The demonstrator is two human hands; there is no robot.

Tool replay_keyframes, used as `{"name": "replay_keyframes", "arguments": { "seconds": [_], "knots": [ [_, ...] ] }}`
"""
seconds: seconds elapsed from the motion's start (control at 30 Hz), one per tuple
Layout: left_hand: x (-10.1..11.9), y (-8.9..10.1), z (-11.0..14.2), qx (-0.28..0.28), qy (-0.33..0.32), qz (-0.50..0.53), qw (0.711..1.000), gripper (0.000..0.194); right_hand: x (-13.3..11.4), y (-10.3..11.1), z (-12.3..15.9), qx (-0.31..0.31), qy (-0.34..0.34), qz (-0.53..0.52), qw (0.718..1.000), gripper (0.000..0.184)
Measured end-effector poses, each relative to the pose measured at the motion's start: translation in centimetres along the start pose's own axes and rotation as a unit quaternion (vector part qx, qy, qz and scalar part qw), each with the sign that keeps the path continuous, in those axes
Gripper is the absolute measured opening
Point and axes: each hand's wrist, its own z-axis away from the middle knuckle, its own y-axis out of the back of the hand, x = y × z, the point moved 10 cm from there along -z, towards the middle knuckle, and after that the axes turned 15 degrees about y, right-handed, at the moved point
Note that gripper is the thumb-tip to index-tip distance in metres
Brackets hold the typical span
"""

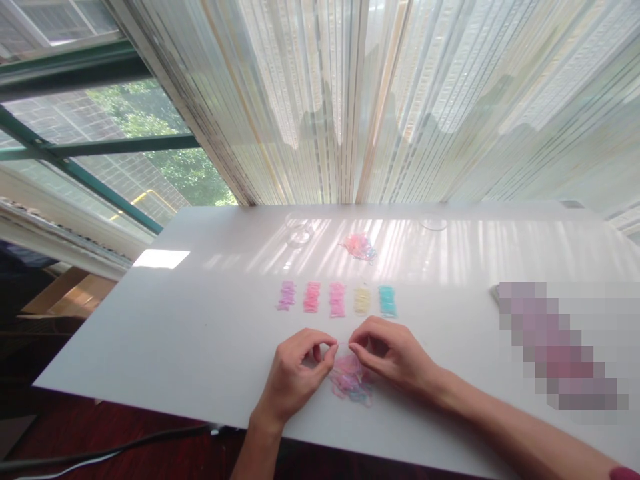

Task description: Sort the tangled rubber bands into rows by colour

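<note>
My left hand [297, 373] and my right hand [395, 350] face each other above the white table, thumb and forefinger pinched on each. Between the fingertips stretches a thin, pale pinkish elastic band [343, 344]. Just below lies a loose heap of mixed pastel elastic bands [353, 385], partly covered by my fingers. Beyond my hands, bands are laid in short colour columns: purple [287, 295], coral pink [312, 297], light pink [337, 299], pale yellow [362, 300] and teal [387, 301].
Farther back sits another tangled heap of bands [360, 246], with a clear round item [301, 235] to its left. A blurred-out object [560, 350] rests on the table at right. Striped curtains [350, 100] hang behind the table, and a green-framed window [100, 143] stands at left.
</note>
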Motion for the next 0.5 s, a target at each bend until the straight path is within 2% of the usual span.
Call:
{"name": "replay_keyframes", "arguments": {
  "seconds": [0.5],
  "knots": [
    [-0.24,-0.22,-0.02,-0.008,0.007,0.001,1.000,0.005,-0.28,0.20,-0.11,0.011,0.016,-0.004,1.000,0.010]
  ]
}}
